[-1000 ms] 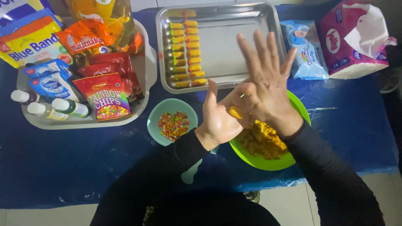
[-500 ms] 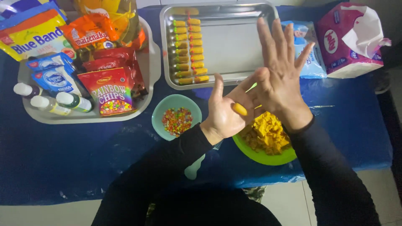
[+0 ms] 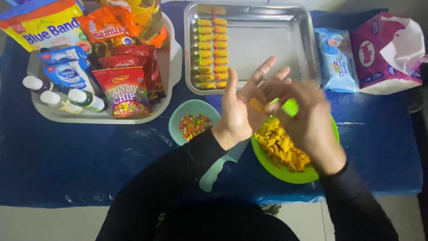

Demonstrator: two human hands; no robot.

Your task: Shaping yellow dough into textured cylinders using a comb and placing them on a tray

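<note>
A small yellow dough piece lies on the open palm of the left hand above the green plate of yellow dough, while the blurred right hand curls over it, fingertips hard to make out.

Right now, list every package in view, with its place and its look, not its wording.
Large yellow bag: tray's far left corner.
Orange pouch: beside it.
Red sachet: tray front, coloured sweets pictured.
Blue sachets: tray left.
Pale blue wipes pack: right of steel pan.
Pink tissue pack: far right, torn open.
</note>
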